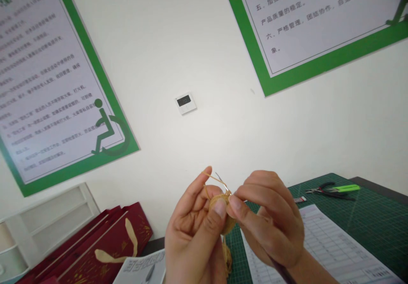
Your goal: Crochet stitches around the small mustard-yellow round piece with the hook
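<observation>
Tan yarn piece (232, 223) between hands (234, 216)

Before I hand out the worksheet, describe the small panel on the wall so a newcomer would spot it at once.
Start with the pale wall, where one green-bordered poster hangs at the picture's left and a second poster at upper right. Between them sits a small, squarish white panel. Unlike the posters, it has a dark screen and no green border.
</observation>
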`<move>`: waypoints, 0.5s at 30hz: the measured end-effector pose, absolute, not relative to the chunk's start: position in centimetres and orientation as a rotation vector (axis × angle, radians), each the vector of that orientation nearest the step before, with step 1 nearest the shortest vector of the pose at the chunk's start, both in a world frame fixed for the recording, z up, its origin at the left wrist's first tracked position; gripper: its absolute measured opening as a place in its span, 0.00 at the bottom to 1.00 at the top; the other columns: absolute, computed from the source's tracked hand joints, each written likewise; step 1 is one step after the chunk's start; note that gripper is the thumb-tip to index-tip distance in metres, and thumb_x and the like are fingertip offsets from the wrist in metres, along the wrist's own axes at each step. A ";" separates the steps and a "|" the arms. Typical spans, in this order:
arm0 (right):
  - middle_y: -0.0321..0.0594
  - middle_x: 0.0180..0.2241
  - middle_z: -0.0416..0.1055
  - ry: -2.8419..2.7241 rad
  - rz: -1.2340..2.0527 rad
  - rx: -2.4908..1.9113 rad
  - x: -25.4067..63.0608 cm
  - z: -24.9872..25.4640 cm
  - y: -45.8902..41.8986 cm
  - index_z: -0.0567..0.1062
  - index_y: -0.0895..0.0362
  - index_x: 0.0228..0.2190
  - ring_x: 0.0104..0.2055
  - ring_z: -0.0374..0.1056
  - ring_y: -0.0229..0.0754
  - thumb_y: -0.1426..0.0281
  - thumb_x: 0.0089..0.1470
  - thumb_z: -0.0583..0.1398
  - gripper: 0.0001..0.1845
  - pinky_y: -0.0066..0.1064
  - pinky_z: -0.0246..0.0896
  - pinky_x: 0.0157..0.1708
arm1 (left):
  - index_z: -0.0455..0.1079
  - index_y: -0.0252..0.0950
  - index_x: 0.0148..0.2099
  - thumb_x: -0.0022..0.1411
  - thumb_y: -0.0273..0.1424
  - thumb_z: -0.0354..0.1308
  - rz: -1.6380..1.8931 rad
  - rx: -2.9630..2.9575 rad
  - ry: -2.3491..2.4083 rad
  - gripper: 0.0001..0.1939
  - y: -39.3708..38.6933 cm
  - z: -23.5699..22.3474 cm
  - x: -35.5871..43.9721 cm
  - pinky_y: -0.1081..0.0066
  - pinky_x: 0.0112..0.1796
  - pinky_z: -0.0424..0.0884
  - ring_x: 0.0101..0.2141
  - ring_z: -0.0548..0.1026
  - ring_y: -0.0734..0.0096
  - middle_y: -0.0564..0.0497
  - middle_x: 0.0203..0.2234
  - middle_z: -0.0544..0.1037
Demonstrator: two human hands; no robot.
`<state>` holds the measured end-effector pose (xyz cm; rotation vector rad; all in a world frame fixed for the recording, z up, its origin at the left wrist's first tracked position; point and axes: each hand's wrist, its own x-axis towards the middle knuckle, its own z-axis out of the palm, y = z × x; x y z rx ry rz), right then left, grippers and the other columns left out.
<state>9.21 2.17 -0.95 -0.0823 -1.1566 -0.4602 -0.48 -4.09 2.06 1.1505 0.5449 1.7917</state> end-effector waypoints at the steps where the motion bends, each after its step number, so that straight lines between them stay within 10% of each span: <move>1: 0.37 0.32 0.73 -1.144 -0.407 -0.040 9.1 -1.0 2.2 0.76 0.56 0.37 0.33 0.66 0.39 0.84 0.55 0.62 0.12 0.36 0.66 0.35 | 0.81 0.35 0.51 0.50 0.20 0.72 1.714 1.120 0.519 0.24 -4.1 2.2 -0.6 0.78 0.34 0.75 0.30 0.77 0.73 0.50 0.29 0.80; 7: 0.35 0.29 0.70 -1.038 0.519 0.202 8.0 -1.1 1.6 0.73 0.53 0.38 0.32 0.69 0.38 0.69 0.65 0.58 0.04 0.33 0.65 0.32 | 0.80 0.33 0.53 0.52 0.17 0.69 1.495 1.013 0.476 0.24 -4.4 2.6 -1.9 0.76 0.41 0.77 0.34 0.81 0.70 0.45 0.37 0.84; 15: 0.31 0.23 0.63 -1.013 1.238 0.276 9.1 0.0 0.9 0.67 0.55 0.28 0.25 0.59 0.34 0.61 0.67 0.54 0.16 0.29 0.57 0.28 | 0.84 0.33 0.44 0.49 0.20 0.72 1.580 1.064 0.474 0.18 -4.3 2.7 -2.0 0.77 0.42 0.76 0.37 0.82 0.69 0.46 0.33 0.84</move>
